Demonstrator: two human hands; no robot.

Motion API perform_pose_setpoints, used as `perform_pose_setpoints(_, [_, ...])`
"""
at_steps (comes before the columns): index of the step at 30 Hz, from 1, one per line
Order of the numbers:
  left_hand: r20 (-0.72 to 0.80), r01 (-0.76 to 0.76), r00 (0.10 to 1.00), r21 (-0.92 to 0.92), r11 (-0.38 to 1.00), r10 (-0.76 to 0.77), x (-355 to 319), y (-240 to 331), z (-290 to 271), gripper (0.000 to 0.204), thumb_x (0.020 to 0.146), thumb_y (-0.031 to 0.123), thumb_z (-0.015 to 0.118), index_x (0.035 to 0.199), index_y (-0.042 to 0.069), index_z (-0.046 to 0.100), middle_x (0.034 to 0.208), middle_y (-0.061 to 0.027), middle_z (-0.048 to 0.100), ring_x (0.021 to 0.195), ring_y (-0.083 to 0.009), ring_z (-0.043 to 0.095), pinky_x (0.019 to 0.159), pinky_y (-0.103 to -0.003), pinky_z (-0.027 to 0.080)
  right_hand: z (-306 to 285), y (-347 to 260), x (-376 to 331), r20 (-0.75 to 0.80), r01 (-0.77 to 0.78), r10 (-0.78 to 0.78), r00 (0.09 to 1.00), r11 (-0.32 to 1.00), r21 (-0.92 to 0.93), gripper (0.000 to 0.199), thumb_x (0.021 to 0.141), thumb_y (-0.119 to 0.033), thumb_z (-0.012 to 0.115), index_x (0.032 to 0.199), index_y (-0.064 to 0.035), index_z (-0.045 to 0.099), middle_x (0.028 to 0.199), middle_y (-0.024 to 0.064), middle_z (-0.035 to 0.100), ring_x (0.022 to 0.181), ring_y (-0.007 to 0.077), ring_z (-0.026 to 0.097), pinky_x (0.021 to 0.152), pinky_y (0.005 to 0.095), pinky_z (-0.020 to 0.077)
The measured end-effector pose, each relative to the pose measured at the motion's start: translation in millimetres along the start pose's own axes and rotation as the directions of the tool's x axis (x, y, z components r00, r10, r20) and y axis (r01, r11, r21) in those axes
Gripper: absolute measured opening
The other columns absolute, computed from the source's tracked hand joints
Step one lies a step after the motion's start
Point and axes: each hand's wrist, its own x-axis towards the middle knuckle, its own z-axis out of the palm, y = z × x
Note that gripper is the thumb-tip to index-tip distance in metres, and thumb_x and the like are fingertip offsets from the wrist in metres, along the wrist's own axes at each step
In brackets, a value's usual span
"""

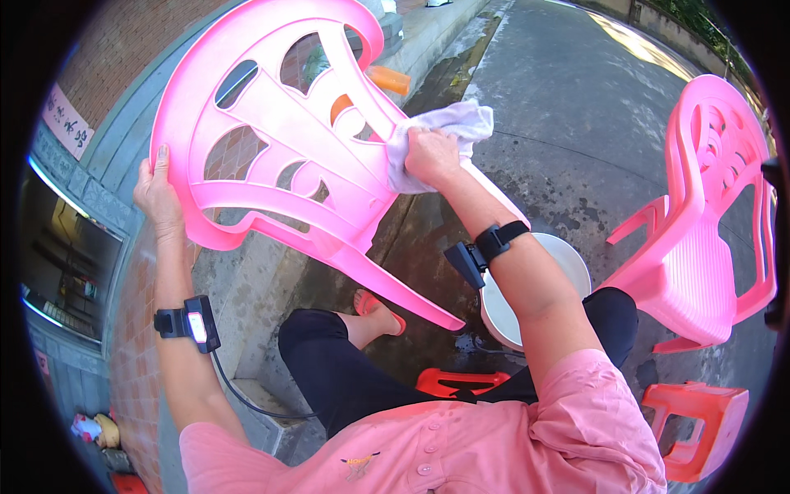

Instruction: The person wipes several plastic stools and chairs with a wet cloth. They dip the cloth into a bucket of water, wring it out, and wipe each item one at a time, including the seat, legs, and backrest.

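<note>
A pink plastic chair (280,123) is lifted and tilted in front of me, its slotted backrest toward the upper left and a leg pointing down to the right. My left hand (158,196) grips the backrest's left rim. My right hand (429,156) presses a pale, crumpled cloth (448,132) against the chair near its right edge. Both wrists carry black strapped devices. I sit with one foot in a red sandal (378,309) under the chair.
A second pink chair (704,222) stands at the right on wet pavement. A white basin (527,288) sits behind my right forearm. An orange stool (699,428) is at lower right, another red stool (457,381) under me. Concrete steps and a brick wall rise at left.
</note>
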Motion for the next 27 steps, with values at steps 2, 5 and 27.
perform_pose_setpoints(2, [-0.019, -0.002, 1.0, -0.041, 0.999, 0.001, -2.5, -10.4, -12.6, 0.032, 0.099, 0.03, 0.065, 0.09, -0.001, 0.068, 0.079, -0.0023, 0.064, 0.072, -0.0096, 0.053, 0.069, -0.028, 0.046, 39.1, 13.9, -12.4, 0.005, -0.046, 0.047, 0.999, 0.996, -0.082, 0.026, 0.084, -0.014, 0.055, 0.105, -0.0067, 0.068, 0.112, 0.0163, 0.069, 0.106, 0.0372, 0.063, 0.093, 0.0514, 0.0438])
perform_pose_setpoints(5, [-0.054, 0.038, 0.998, -0.062, 0.997, -0.041, -5.1, -28.8, -32.1, 0.032, 0.1, 0.03, 0.065, 0.091, -0.001, 0.067, 0.081, -0.0032, 0.065, 0.073, -0.0104, 0.055, 0.07, -0.029, 0.047, 80.5, 59.6, -42.3, -0.027, -0.085, 0.082, 0.996, 0.984, -0.157, 0.023, 0.084, -0.015, 0.058, 0.104, -0.0084, 0.067, 0.109, 0.0146, 0.069, 0.106, 0.0354, 0.063, 0.092, 0.0499, 0.0445])
perform_pose_setpoints(27, [-0.026, 0.111, 0.993, -0.21, 0.971, -0.119, -16.1, -16.3, -51.1, 0.026, 0.1, 0.024, 0.064, 0.103, -0.002, 0.069, 0.097, -0.0056, 0.068, 0.084, -0.0122, 0.061, 0.077, -0.028, 0.05, 82.9, 45.9, -41.4, -0.305, 0.182, -0.135, 0.943, 0.975, 0.128, 0.029, 0.079, -0.006, 0.061, 0.108, -0.006, 0.064, 0.117, 0.0124, 0.063, 0.109, 0.0342, 0.06, 0.095, 0.0441, 0.0488])
